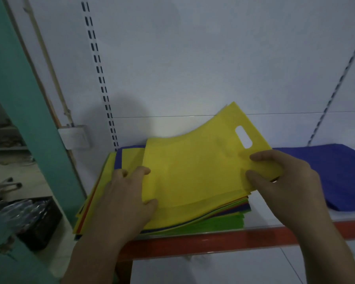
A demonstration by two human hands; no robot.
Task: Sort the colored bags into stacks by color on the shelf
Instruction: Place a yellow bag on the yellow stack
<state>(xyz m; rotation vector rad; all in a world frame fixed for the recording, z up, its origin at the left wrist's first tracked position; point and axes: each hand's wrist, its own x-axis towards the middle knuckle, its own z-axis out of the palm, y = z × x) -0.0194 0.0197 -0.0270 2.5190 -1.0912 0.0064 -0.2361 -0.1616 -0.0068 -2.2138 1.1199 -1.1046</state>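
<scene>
Yellow bag [193, 171]: held over the mixed pile [223, 222] at the left of the shelf [213, 243], far end lifted and bowed, oval handle cutout [243, 137] toward the back wall. Pinched at its right edge by the right hand [285, 181], two digits closed down on the top face, the others hidden behind the fabric. Gripped at its left edge by the left hand [127, 195], thumb pressed on top near the front corner, fingers curled at the edge; could not tell how far under they reached.

Counted: one bag raised, two hands on it, one mixed pile beneath with yellow, blue, green and red-orange edges showing, too many and too thin to number. One separate blue stack [336, 171] lay to the right on the same shelf, apart from the pile.

Down at the left, beyond a teal post [29, 99], stood one black crate [39, 222] filled with shiny wrapped items, too dim to identify.
</scene>
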